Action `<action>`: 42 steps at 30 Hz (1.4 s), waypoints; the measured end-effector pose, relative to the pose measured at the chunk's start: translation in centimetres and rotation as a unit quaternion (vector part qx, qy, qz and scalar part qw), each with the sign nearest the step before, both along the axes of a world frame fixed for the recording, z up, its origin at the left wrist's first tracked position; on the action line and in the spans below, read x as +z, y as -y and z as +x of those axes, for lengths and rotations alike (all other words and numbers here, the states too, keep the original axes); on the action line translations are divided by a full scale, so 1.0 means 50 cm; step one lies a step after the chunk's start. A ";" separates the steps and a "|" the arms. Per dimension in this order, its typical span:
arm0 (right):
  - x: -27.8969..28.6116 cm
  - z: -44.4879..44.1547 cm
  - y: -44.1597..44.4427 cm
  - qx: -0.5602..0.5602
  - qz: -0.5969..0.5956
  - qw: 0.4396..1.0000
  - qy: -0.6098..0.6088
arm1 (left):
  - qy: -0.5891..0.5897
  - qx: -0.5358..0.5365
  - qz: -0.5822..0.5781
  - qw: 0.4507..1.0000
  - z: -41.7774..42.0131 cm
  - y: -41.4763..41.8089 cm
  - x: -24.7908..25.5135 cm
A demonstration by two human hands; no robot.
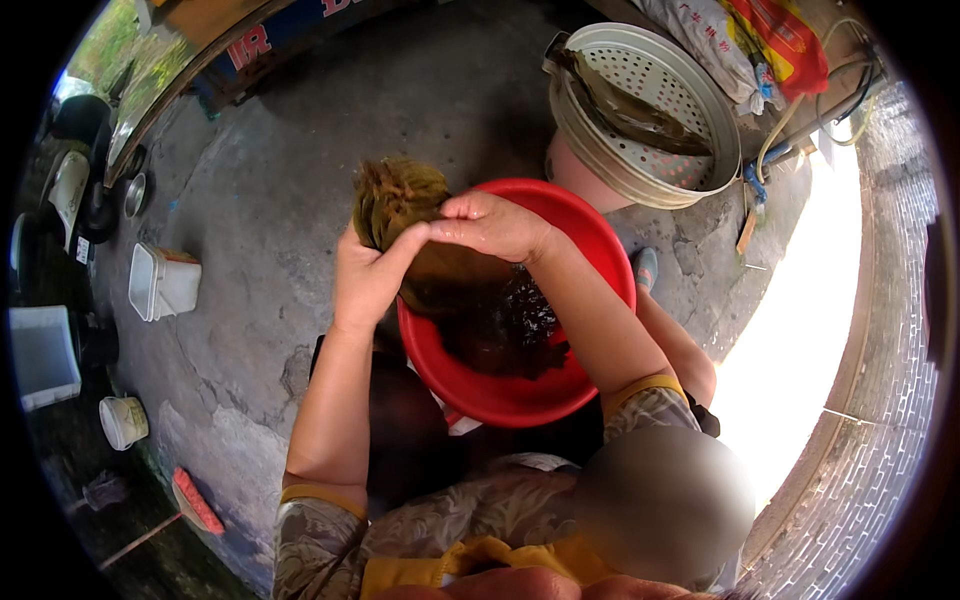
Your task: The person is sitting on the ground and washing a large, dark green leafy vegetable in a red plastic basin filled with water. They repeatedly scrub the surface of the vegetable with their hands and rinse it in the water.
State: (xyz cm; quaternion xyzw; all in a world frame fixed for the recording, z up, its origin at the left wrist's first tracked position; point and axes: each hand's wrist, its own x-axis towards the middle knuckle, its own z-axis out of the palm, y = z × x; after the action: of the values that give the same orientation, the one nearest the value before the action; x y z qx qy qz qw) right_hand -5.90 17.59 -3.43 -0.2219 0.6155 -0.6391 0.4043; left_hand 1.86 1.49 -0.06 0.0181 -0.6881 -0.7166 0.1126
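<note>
A thick bundle of wet, brownish-green broad leaves (397, 199) is held up over the far left side of a red plastic basin (517, 414). My left hand (369, 279) wraps around the bundle's near left side, with the thumb pointing right across it. From the right, my right hand (491, 225) pinches the bundle's edge, its fingertips meeting the left thumb. Below my hands, more dark leaves (495, 349) lie in the basin, wet and shiny. The leaf bundle's lower part hangs toward them, and where one ends and the other begins is hard to see.
Beyond the basin, a perforated metal steamer (724, 150) with long dark leaves (637, 112) rests on a pink bucket (585, 180). Sacks (705, 45) lie at the far right. White tubs (176, 285) and a red-bristled broom (196, 502) are on the left. A sandaled foot (645, 270) is right of the basin.
</note>
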 end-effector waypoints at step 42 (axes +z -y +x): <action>-0.123 0.029 -0.142 -0.120 0.008 0.992 0.037 | 0.037 0.067 0.147 0.986 -0.034 -0.020 -0.001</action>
State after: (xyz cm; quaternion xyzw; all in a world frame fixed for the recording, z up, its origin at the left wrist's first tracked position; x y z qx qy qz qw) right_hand -4.46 24.67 -9.57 -0.1198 0.6271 -0.6859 0.3492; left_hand 0.17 2.51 -0.10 0.1069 -0.5759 -0.7999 0.1309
